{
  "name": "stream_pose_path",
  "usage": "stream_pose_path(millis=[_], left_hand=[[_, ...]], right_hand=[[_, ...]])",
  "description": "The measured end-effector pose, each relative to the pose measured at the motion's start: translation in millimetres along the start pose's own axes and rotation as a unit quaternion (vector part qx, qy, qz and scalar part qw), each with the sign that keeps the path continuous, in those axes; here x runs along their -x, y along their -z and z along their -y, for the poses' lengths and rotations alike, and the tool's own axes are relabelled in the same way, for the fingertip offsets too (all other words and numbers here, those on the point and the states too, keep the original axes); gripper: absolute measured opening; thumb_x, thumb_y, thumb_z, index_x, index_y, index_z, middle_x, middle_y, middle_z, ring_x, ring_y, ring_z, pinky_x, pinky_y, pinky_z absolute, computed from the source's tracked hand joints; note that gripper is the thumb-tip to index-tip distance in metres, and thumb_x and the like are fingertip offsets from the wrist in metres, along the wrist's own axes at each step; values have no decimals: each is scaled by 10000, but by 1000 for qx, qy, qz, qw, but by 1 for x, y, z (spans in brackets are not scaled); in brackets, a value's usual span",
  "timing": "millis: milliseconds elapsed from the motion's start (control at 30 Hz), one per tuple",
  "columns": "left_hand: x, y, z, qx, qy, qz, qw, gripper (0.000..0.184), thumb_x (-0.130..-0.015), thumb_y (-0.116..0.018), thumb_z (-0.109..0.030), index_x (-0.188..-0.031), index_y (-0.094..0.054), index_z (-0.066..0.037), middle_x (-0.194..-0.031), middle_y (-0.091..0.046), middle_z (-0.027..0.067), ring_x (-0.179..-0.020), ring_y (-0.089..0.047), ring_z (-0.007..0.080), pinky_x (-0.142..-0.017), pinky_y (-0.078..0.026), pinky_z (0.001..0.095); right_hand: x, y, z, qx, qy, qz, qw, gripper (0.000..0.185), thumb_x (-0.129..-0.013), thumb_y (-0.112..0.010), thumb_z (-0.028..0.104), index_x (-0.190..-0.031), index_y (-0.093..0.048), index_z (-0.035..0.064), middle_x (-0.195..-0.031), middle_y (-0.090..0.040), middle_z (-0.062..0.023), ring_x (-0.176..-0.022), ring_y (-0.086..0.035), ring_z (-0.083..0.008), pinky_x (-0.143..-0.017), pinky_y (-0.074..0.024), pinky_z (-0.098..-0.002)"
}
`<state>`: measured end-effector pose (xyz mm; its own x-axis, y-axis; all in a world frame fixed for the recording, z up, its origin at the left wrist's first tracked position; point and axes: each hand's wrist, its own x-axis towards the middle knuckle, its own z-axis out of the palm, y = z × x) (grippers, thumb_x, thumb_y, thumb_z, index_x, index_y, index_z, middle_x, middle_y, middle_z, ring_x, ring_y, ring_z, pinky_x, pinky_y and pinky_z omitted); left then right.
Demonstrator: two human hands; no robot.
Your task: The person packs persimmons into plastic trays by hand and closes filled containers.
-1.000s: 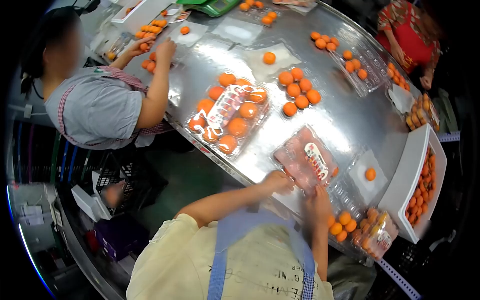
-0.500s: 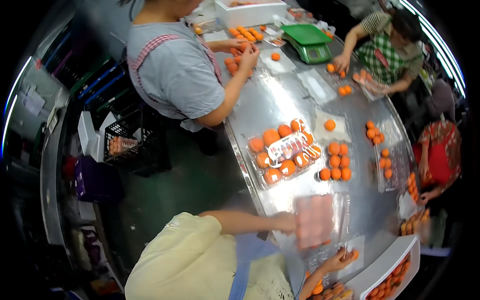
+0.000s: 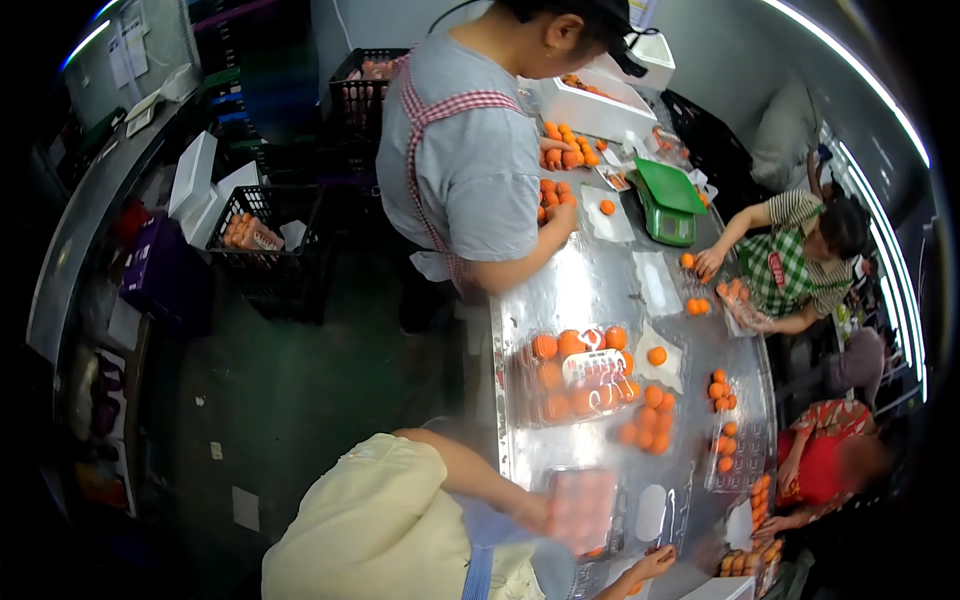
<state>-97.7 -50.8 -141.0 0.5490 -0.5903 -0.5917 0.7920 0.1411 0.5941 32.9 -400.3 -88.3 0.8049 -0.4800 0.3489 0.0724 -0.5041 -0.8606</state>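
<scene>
My left hand [image 3: 538,512], smeared by motion, is at the left edge of a clear plastic pack of oranges [image 3: 582,510] and appears to grip it. The pack looks pinkish and blurred over the metal table. My right hand [image 3: 652,565] is lower right, its fingers pinched together; what they hold, if anything, I cannot make out. Just above it lies clear plastic with a white oval patch [image 3: 651,513]. Beyond the pack are a loose group of oranges [image 3: 652,420] and a larger clear box of oranges [image 3: 548,375] with a white label.
A co-worker in grey [image 3: 470,150] handles oranges at the table's far left. Another in a green checked apron [image 3: 780,270] works across the table, near a green scale [image 3: 670,205]. Someone in red [image 3: 825,440] stands at right. Black crates [image 3: 275,250] stand behind.
The view has tilted, so the table appears farther right and lower. My left hand stays at the pack's edge. An orange seen by my right fingertips earlier no longer shows there.
</scene>
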Motion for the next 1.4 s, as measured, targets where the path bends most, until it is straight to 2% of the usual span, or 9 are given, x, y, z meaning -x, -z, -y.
stream_pose_path(millis=[233,367,433,500,600,633,1067,1167,1400], left_hand=[[80,-19,-85,-302,-192,-102,928,184,-748,-529,-103,-893,-603,-17,-675,-621,136,-554,-600,271,-475,-474,389],[67,6,-116,-583,-393,-337,626,191,-789,-519,-170,-883,-638,-54,-935,-631,80,-981,-554,277,-824,-457,400],[51,21,-106,-497,-426,-446,610,418,-820,-515,-283,-1138,-535,-13,-1111,-539,168,-948,-532,324,-864,-427,441],[56,22,-108,-467,-263,-392,748,595,-782,-607,-263,-1291,-412,-24,-1288,-395,214,-1200,-359,365,-982,-343,477],[29,38,-95,-495,-310,-375,720,641,-777,-636,-310,-1301,-409,-19,-1256,-453,246,-1161,-429,381,-996,-343,448],[43,39,-108,-420,-294,-317,798,627,-752,-662,-298,-1261,-451,2,-1204,-509,256,-1130,-482,379,-978,-371,424],[63,37,-115,-366,-214,-266,866,576,-797,-663,-261,-1245,-440,24,-1216,-482,218,-983,-552,305,-847,-461,371],[76,12,-133,-600,-337,-269,674,606,-743,-699,-267,-1236,-461,-7,-1267,-436,210,-1086,-467,349,-939,-390,408],[82,2,-142,-717,-377,18,585,540,-624,-772,-257,-1120,-585,-152,-1274,-438,116,-1239,-352,343,-1003,-311,493]], right_hand=[[-35,-22,-98,-40,-116,53,991,389,-904,-554,372,-923,-518,-15,-685,-548,-65,-474,-479,-110,-381,-364,-214],[14,-24,-22,-33,-189,86,978,391,-910,-540,374,-939,-496,-14,-678,-546,-67,-462,-467,-99,-346,-334,-209],[15,-21,-35,-36,-174,81,981,394,-912,-531,375,-957,-476,-13,-664,-534,-73,-441,-465,-110,-345,-350,-213],[25,-27,-19,-37,-166,41,985,398,-915,-520,380,-960,-472,-13,-676,-534,-80,-435,-473,-120,-343,-358,-221],[33,-20,-8,28,-196,129,972,424,-893,-549,234,-1179,-388,-34,-788,-570,-132,-558,-540,-168,-454,-480,-256],[35,-18,-13,36,-198,138,970,424,-872,-567,226,-1173,-407,-25,-774,-575,-132,-551,-543,-175,-457,-477,-268],[80,-29,44,354,-115,112,921,427,-842,-590,305,-1125,-460,13,-680,-642,-137,-645,-639,-299,-601,-482,-403],[77,-33,59,373,-155,125,906,457,-848,-570,339,-1146,-445,16,-742,-650,-184,-731,-637,-373,-653,-480,-456],[82,-34,69,365,-144,106,913,438,-865,-547,326,-1160,-425,26,-736,-652,-196,-699,-626,-400,-626,-468,-484]])
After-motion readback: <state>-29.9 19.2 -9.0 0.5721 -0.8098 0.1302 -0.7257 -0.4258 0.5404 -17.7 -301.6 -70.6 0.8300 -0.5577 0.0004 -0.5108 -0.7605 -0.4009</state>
